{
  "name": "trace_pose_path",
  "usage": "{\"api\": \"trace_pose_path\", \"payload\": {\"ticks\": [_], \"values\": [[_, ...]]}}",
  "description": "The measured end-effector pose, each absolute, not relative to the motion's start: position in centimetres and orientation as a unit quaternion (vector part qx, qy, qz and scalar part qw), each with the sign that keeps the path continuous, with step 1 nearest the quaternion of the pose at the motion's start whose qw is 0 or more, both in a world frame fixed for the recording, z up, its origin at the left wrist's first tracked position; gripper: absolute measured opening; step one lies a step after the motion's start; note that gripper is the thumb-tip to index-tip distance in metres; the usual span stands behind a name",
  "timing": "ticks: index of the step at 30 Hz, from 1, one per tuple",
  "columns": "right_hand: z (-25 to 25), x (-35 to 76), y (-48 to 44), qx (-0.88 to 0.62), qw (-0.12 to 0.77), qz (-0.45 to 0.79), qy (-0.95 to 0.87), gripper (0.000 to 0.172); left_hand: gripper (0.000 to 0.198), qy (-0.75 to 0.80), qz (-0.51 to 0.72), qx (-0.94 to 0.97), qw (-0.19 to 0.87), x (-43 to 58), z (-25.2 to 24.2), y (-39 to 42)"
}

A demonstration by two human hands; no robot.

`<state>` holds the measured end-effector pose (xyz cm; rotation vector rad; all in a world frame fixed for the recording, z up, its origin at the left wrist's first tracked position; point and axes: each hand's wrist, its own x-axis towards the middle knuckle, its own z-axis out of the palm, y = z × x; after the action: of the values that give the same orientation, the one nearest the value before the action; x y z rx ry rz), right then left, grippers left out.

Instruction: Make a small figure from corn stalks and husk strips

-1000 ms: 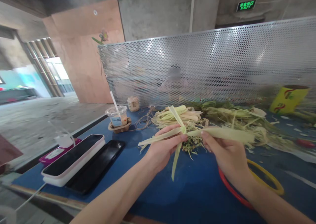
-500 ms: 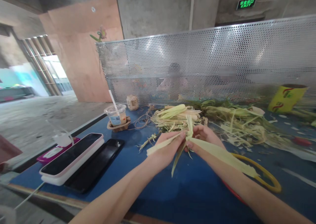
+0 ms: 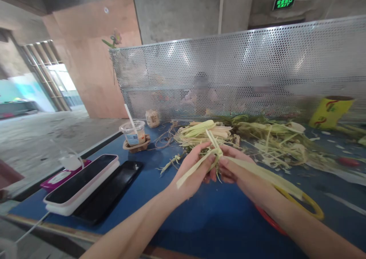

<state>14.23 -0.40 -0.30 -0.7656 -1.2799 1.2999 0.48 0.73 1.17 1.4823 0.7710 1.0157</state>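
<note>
Pale green corn husk strips (image 3: 215, 152) cross and fold over one another between my two hands. My left hand (image 3: 197, 167) pinches them with the thumb on top, and one strip trails back over its wrist. From the other side my right hand (image 3: 233, 163) grips the same husk strips, its thumb pressed near the crossing. A long, wide strip runs back along my right forearm. Beyond the hands lies a pile of corn husks (image 3: 200, 129) on the blue table (image 3: 177, 228).
Two phones, one pink-edged (image 3: 82, 181) and one black (image 3: 110, 192), lie at left near a lidded cup (image 3: 133, 133). Shredded husks (image 3: 280, 144), a yellow roll (image 3: 331, 112) and a yellow-and-red ring (image 3: 311, 205) are at right. A perforated metal screen (image 3: 228, 68) stands behind.
The standing strip end now leans left instead of upright. My left hand has turned, its index finger stretched forward, and the strip that hung below the hands is no longer seen there.
</note>
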Motion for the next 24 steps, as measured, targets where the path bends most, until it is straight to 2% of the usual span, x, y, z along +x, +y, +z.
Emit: {"api": "trace_pose_path", "payload": {"ticks": [4,8,11,15,17,20,24], "values": [[-0.6,13.8,-0.4,-0.330,0.541,0.518,-0.575,0.039,0.064,0.348,0.421,0.605,0.579,1.0,1.2,0.4],[-0.7,14.2,-0.2,-0.338,0.602,0.486,-0.535,0.025,0.062,0.339,0.407,0.617,0.582,1.2,1.0,0.1],[-0.6,14.7,-0.2,-0.358,0.604,0.479,-0.526,0.023,0.064,0.332,0.399,0.628,0.580,1.1,0.8,-0.2],[-0.4,14.8,-0.3,-0.351,0.594,0.496,-0.527,0.023,0.071,0.362,0.449,0.644,0.502,0.8,0.8,-0.7],[-0.4,14.7,-0.3,-0.351,0.594,0.500,-0.523,0.025,0.061,0.358,0.468,0.689,0.423,0.6,0.9,-0.8],[-0.5,14.5,-0.2,-0.350,0.592,0.502,-0.525,0.023,0.034,0.353,0.470,0.741,0.325,0.2,0.8,-0.7],[-0.7,14.5,-0.2,-0.314,0.625,0.490,-0.520,0.015,0.035,0.359,0.480,0.749,0.281,-0.2,0.7,-0.6]]}}
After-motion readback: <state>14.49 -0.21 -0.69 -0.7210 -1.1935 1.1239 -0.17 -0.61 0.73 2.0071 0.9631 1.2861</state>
